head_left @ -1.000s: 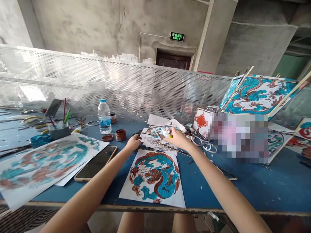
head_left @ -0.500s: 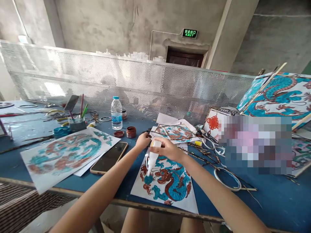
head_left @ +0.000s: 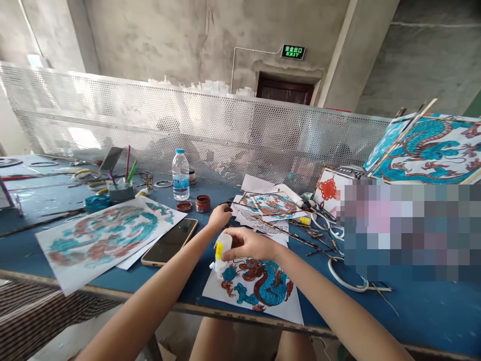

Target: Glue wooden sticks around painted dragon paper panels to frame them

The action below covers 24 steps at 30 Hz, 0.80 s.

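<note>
My right hand (head_left: 250,245) grips a white glue bottle (head_left: 224,244) with a yellow label. The bottle is tipped nozzle-down over the left part of a dragon painting (head_left: 272,286) in blue and reddish brown, near a blue round spot (head_left: 229,273). Whether the nozzle touches the paper, I cannot tell. Farther back, my left hand (head_left: 221,215) has its fingers curled beside the left edge of some line-drawn sheets (head_left: 263,224). What those fingers hold, if anything, is too small to make out.
Left of my arms lie a phone (head_left: 171,243) and another painted sheet (head_left: 101,240). Behind them stand a water bottle (head_left: 181,175), a brown paint jar (head_left: 203,203) and a brush cup (head_left: 121,189). To the right are thin sticks (head_left: 319,243) and a tape ring (head_left: 347,276).
My right hand has brought the glue bottle lower and left, toward the painting's left edge. The bottle has turned so its yellow label shows. My left hand stays nearly in place.
</note>
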### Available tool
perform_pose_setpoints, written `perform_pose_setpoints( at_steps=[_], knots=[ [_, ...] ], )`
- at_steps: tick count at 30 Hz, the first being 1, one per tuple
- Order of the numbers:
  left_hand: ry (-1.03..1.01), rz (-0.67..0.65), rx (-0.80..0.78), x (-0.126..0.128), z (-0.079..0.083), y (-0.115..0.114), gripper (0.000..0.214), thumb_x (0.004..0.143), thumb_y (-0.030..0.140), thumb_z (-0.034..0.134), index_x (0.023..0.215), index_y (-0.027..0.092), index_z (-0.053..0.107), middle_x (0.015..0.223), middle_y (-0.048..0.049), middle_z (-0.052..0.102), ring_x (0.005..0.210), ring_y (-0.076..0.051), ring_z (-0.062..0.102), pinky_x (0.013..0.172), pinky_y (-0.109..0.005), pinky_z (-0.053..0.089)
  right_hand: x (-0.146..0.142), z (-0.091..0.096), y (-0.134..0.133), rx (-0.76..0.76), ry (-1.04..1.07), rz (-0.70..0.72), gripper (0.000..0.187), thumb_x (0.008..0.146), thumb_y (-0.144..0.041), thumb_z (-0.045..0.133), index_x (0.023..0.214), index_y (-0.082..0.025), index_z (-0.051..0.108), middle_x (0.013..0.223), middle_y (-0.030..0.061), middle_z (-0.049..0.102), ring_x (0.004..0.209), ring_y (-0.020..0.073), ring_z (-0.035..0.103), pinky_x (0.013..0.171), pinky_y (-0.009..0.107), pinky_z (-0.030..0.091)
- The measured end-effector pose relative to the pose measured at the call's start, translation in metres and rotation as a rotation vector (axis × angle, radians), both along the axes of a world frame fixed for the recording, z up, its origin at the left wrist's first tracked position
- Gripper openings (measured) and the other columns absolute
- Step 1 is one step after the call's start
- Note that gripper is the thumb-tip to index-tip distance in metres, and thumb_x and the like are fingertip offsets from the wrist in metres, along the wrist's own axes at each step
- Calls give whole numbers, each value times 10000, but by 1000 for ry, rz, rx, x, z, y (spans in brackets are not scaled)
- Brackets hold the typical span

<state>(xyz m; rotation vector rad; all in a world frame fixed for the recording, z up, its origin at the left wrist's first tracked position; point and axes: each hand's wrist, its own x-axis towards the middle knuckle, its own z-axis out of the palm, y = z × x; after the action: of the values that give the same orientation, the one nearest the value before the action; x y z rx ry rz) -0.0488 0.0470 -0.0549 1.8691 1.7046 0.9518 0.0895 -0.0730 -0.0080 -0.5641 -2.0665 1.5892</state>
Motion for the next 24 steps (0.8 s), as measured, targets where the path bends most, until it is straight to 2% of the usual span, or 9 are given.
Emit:
perform_pose_setpoints(
  at_steps=[5, 12, 18, 24],
  knots=[
    [37, -7, -4, 1, 0, 1, 252, 651, 78, 513, 826, 148, 679, 946, -61, 693, 905, -197, 611, 753, -233, 444, 1, -2, 1, -36, 82, -15, 429, 605, -457, 751, 882, -182, 575, 856, 6, 586, 780, 144, 570, 720, 272, 453],
    [58, 10, -20, 0, 1, -1, 243, 666, 94, 510, 814, 157, 692, 942, -63, 694, 916, -204, 610, 773, -246, 444, -8, -10, -3, -37, 102, -88, 426, 595, -455, 762, 852, -175, 569, 793, 7, 585, 743, 155, 566, 689, 280, 457],
    [67, 6, -14, 0, 0, -2, 237, 660, 98, 510, 800, 162, 691, 922, -61, 697, 891, -204, 615, 771, -245, 450, -11, -9, -11, 98, 37, -167, 429, 615, -487, 734, 864, -172, 584, 797, 11, 598, 740, 167, 562, 664, 272, 441],
    [68, -1, -12, 0, 0, -3, 257, 663, 92, 492, 816, 156, 688, 944, -64, 696, 901, -200, 616, 767, -237, 450, -15, -7, -16, 229, 37, -226, 368, 639, -476, 721, 786, -168, 581, 732, -10, 571, 679, 141, 528, 604, 234, 398]
  ],
)
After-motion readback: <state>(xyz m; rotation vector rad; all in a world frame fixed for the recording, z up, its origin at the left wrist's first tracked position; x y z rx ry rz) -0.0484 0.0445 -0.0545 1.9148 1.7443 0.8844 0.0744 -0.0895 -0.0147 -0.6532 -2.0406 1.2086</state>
